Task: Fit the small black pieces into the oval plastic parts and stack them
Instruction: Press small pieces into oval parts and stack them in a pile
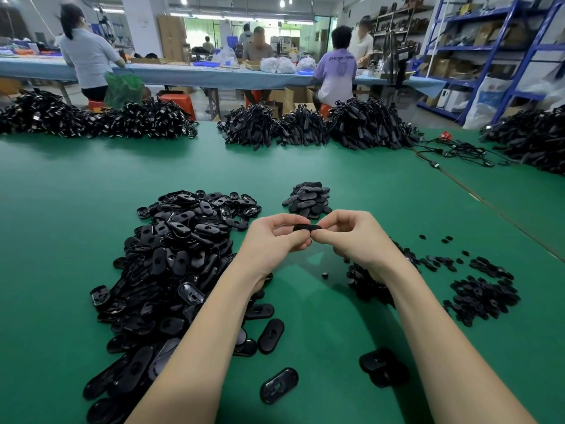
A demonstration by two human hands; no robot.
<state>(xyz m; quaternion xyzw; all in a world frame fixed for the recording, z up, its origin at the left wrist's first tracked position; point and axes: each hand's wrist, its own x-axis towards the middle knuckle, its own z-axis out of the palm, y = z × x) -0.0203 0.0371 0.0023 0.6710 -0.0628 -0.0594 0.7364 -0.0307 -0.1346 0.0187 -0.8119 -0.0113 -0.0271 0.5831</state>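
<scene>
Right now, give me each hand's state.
Left hand: fingers pinch the oval plastic part.
Right hand: fingers pinch the same part's other end.

A factory assembly floor: workers (pixel 335 68) at long benches (pixel 189 75), stocked shelving (pixel 477 47).

Lettering on one shirt only

Far across the room, a seated person's lilac T-shirt (pixel 335 71) carries dark capital letters across the upper back; they appear to read "CHINA", followed by a second word too blurred to make out, with a faint round graphic below that cannot be read either. Cartons on the far right shelving and boxes by the far tables bear marks too small or blurred to read.
</scene>
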